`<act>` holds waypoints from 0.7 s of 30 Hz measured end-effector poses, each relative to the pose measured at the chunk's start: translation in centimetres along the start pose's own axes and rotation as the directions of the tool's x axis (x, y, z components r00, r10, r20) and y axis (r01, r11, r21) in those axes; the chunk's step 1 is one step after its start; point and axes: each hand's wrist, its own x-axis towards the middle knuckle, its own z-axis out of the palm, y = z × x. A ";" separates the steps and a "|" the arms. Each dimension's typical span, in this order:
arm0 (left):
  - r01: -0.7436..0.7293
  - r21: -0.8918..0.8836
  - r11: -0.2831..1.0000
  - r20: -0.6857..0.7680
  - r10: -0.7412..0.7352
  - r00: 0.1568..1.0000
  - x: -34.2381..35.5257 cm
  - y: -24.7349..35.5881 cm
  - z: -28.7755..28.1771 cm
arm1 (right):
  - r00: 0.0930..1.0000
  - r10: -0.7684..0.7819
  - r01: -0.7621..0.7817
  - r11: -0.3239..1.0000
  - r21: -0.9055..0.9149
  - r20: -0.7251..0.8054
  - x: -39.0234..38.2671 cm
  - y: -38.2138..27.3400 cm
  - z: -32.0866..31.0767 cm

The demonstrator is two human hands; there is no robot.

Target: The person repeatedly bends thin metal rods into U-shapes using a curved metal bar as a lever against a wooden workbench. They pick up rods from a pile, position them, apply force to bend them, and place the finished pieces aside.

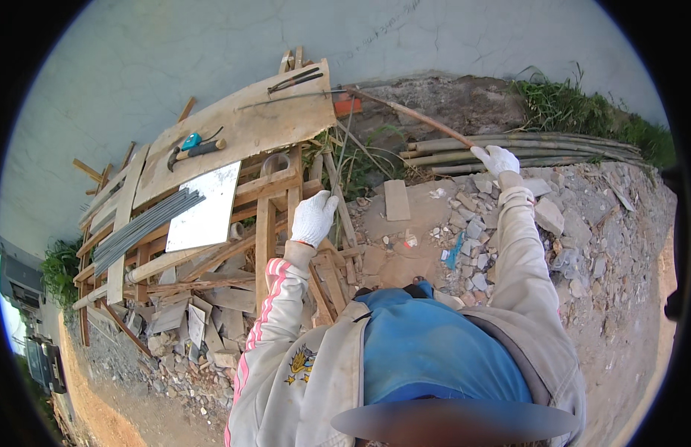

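Note:
My right hand [497,159], in a white glove, is closed around the near end of a long rusty bar [412,114]. The bar slants up and left, its far end meeting a thin metal rod [293,97] at the plywood's right edge. An orange-red piece [347,107] sits just below that spot. My left hand [313,219], also gloved, is closed beside the end of a wooden beam [271,185]; what its fingers hold, if anything, is hidden. Long-handled pincers [295,80] lie on the plywood board [249,123], above the thin rod.
A claw hammer [198,150] and teal tape measure [191,141] lie on the plywood. Grey rods [144,229] rest across slats and a white panel [205,208]. Bamboo poles [539,145] lie along the wall [211,52]. Broken rubble [476,249] covers the ground.

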 end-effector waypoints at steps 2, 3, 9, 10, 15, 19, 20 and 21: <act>-0.012 0.045 0.999 0.001 0.012 1.000 0.2 -2.1 -1.4 | 0.999 0.033 -0.032 0.999 0.033 -0.029 -2.8 -1.6 1.2; 0.013 0.080 0.997 0.016 -0.014 1.000 0.4 -3.5 -2.6 | 0.997 0.060 -0.058 0.997 0.047 -0.043 -4.6 -2.5 2.1; -0.049 0.139 0.989 0.042 0.043 0.998 1.6 -7.9 -5.1 | 0.993 0.092 -0.088 0.994 0.063 -0.071 -9.0 -5.8 4.1; -0.062 0.126 0.990 0.034 0.058 0.998 1.7 -8.0 -4.8 | 0.993 0.086 -0.081 0.995 0.062 -0.086 -8.7 -5.7 3.6; -0.075 0.151 0.986 0.016 0.073 0.997 1.7 -8.7 -4.8 | 0.992 0.068 -0.063 0.997 0.048 -0.107 -9.9 -6.7 3.5; -0.055 0.200 0.978 0.036 0.049 0.998 2.7 -10.5 -6.7 | 0.988 0.086 -0.077 0.995 0.070 -0.129 -12.5 -9.2 5.3; -0.032 0.213 0.976 0.043 0.024 0.999 2.9 -10.8 -7.1 | 0.990 0.085 -0.075 0.993 0.085 -0.111 -13.1 -9.5 5.5; -0.076 0.206 0.975 0.047 0.068 0.997 3.0 -11.0 -7.3 | 0.987 0.075 -0.062 0.994 0.092 -0.144 -13.1 -9.5 5.1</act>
